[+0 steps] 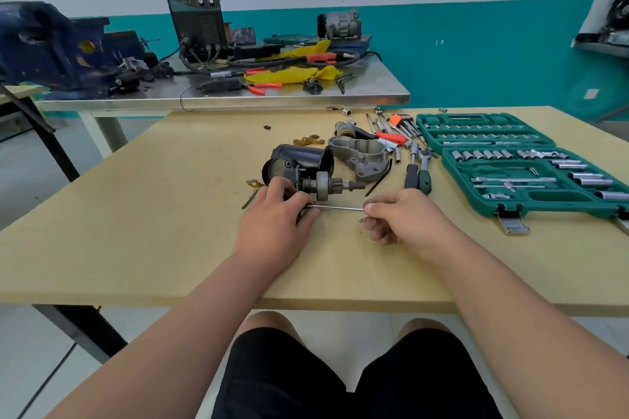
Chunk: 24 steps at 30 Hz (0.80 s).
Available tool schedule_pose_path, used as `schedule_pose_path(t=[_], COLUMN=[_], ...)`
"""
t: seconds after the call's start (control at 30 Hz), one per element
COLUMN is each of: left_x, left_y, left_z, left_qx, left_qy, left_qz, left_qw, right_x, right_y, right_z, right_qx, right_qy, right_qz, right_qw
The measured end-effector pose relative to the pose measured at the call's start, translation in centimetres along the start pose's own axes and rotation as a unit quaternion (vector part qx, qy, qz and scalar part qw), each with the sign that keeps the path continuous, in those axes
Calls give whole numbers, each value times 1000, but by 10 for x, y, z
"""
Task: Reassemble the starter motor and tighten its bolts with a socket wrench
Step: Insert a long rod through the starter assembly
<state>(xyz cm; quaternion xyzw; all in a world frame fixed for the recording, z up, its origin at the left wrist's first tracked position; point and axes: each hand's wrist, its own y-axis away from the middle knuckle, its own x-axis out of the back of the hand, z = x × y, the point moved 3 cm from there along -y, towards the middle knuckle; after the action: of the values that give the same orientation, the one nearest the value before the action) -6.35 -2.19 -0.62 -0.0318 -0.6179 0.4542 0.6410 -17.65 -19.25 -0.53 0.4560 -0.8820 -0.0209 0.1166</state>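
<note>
The black starter motor body (299,160) lies on its side on the wooden table (170,221), its geared shaft (335,184) pointing right. My left hand (277,218) rests against the motor's near side, fingers curled at one end of a long thin bolt (337,208). My right hand (401,214) pinches the bolt's other end; a second small metal tip shows under its fingers. The grey cast end housing (360,155) lies just behind the shaft. A socket wrench with a dark handle (413,170) lies to the right of the housing.
An open green socket set case (524,163) fills the table's right side. Loose hex keys, sockets and an orange-handled tool (391,137) lie behind the housing. A steel bench (221,99) beyond holds a blue vise, a welder, pliers and yellow rags.
</note>
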Motion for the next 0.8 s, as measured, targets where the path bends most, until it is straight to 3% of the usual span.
schedule_pose_path(t=[0.1,0.2,0.33,0.5,0.63,0.8], left_x=[1,1,0,2,3,3], left_y=[0,1,1,1,3,3], left_z=[1,1,-2,-1,-2,-1], left_qx=[1,-7,-9,-3,1,-2], left_qy=[-2,-5,-7,-3,1,-4], left_qz=[6,10,15,14,3,5], left_qw=[1000,1000,1000,1000,1000,1000], right_x=[-6,1,17,19,14,3], right_y=[-4,-1,8,0,-4,-6], right_z=[-3,-10,-7,-4,-8,-5], right_qx=[-44,35,127,188,123,-57], right_qy=[-47,22,86,137,12,-134], right_qz=[4,-19,-113,-34,-73,-89], right_qw=[998,999,982,972,990,985])
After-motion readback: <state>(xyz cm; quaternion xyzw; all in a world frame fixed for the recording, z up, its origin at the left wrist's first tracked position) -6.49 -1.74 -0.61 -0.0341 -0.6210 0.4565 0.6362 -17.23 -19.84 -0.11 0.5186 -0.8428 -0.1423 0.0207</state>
